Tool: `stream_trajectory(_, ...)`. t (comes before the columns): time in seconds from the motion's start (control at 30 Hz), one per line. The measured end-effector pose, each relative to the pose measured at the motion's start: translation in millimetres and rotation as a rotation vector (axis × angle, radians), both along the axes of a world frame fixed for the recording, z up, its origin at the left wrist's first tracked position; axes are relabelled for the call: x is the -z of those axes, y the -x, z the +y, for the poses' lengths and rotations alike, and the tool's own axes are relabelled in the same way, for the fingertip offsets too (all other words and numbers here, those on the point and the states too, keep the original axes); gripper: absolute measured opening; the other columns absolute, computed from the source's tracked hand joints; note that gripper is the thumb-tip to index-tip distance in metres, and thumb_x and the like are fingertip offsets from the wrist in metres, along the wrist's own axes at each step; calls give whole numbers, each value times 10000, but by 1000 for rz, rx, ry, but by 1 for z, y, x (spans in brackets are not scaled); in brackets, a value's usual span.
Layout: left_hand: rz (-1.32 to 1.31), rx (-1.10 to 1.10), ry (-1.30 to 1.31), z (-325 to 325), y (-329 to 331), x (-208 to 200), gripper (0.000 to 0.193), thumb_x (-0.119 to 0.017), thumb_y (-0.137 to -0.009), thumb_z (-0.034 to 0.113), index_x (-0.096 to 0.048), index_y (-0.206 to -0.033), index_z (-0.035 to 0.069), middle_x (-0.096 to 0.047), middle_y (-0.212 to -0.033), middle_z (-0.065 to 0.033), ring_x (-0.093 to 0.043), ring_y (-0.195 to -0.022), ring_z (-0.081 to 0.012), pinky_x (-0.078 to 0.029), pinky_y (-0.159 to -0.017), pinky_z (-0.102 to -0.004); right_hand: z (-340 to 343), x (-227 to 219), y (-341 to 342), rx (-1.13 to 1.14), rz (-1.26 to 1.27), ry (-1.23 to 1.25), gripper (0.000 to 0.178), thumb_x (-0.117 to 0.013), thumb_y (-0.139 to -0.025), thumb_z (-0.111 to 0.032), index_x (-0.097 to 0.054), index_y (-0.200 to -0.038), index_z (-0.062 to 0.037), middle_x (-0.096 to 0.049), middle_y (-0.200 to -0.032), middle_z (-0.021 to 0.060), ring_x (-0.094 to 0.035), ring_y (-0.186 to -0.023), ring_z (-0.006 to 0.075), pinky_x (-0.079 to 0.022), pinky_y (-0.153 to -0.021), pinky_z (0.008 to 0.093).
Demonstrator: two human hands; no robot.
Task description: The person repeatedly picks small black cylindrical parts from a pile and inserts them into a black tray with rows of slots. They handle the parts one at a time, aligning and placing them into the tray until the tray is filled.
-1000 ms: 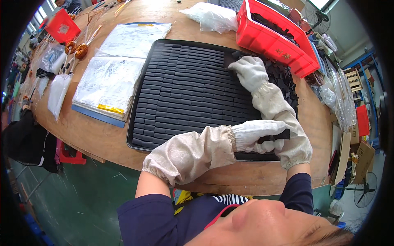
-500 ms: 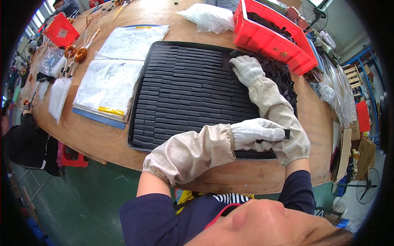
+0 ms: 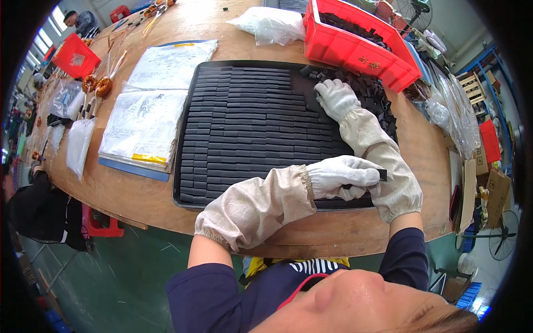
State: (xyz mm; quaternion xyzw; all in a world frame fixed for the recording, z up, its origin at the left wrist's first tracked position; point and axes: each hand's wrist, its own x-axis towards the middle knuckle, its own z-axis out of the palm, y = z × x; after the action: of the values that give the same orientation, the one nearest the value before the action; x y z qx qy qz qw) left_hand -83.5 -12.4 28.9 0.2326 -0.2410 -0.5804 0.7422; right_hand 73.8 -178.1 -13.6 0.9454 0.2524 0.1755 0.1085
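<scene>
A black tray (image 3: 176, 188) lies on the table before me, filled with rows of small black rectangular blocks (image 3: 233, 127). My left hand (image 3: 345, 176), in a white glove, is closed above the near right part of the tray. A small black block (image 3: 383, 175) sticks out of its fingertips, and more dark material shows under the fingers. Over the far right part of the tray is my right hand (image 3: 336, 100), gloved too, with fingers bent down and held together. What lies beneath its fingertips is hidden. Beside it, loose black blocks (image 3: 378, 100) lie jumbled along the tray's right side.
A red bin (image 3: 363, 58) with dark pieces stands behind the tray. Left of the tray are papers in plastic sleeves (image 3: 143, 119). A white plastic bag (image 3: 272, 25) lies at the back, copper-wound coils (image 3: 104, 87) at the left. Another person (image 3: 84, 22) sits at the far left.
My right hand has shifted slightly toward me, and more bare tray shows beyond its fingers. My left hand still holds the block, tilted a little differently. The whole view has shifted slightly.
</scene>
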Motion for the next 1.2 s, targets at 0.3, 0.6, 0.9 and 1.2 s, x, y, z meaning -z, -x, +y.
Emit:
stream_trajectory(0.3,-18,19,10,-1,2,-7,336,-714,-1031,278,-659,-1235,16,-611,-861,19,-390,-605,-17,-268,-487,-200,-22,-40,26,-109,10,-497,262,-766,-872,-223,-707,-1104,-118,-713,-1113,97,-691,-1053,303,-542,-937,440)
stream_trajectory(0.6,-223,-223,-284,-9,0,-6,330,-703,-1030,339,-670,-1187,50,-602,-883,31,-464,-671,-27,-354,-536,-196,-68,-56,139,88,382,-1484,299,-755,-927,-42,-660,-1210,-34,-700,-1088,17,-653,-986,96,-528,-913,270)
stream_trajectory(0.9,-571,-653,-515,-8,-6,-1,322,-743,-993,278,-706,-1256,96,-687,-961,54,-549,-763,-22,-462,-632,-200,-65,-45,201,-57,232,-1331,352,-824,-770,44,-722,-1102,-11,-704,-1139,98,-681,-1063,217,-529,-965,332)
stream_trajectory(1.2,-552,-564,-679,-5,-5,-12,334,-710,-990,150,-669,-1305,47,-641,-891,53,-487,-667,-12,-434,-594,-188,-63,-38,213,-108,102,-1245,385,-883,-743,-7,-726,-1091,-58,-717,-1107,110,-712,-994,254,-567,-857,358)
